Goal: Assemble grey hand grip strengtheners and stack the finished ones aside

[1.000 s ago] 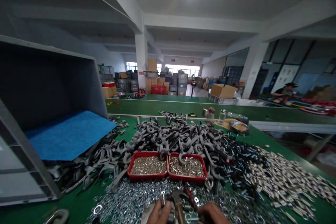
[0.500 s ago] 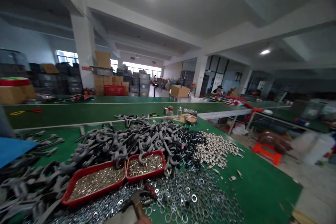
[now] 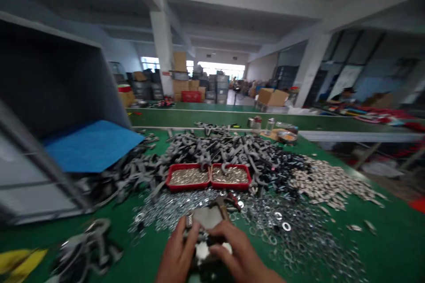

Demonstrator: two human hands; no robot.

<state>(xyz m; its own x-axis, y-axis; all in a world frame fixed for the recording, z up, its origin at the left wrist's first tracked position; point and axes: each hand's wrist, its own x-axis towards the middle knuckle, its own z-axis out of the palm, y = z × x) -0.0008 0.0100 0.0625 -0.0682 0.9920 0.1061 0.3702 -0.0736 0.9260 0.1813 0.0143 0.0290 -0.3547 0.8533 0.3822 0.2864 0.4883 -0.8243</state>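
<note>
Both hands work at the near edge of the green table [image 3: 381,239], at centre. The left hand [image 3: 179,252] is curled around the left side of a metal part [image 3: 207,219], and the right hand [image 3: 237,254] lies over its near right side with fingers bent down onto it; both hands grasp it. The part is a flat grey piece with smaller bright bits below it; motion blur hides the detail. It sits just above the washers [image 3: 275,225], which spread from the hands to the right. Just beyond stand two red trays [image 3: 187,177] of small bright hardware, side by side and touching. Farther off lie a heap of grey hooks [image 3: 212,148], black parts [image 3: 285,163] to its right, and silver parts [image 3: 328,181] farther right. A grey crate [image 3: 49,119], tipped on its side at left, holds a blue sheet [image 3: 93,143]. Progress, as a judgement: one unit is in hand, the stock heaps are large, and no stack of finished units is in view, so most of the work appears to remain.
</note>
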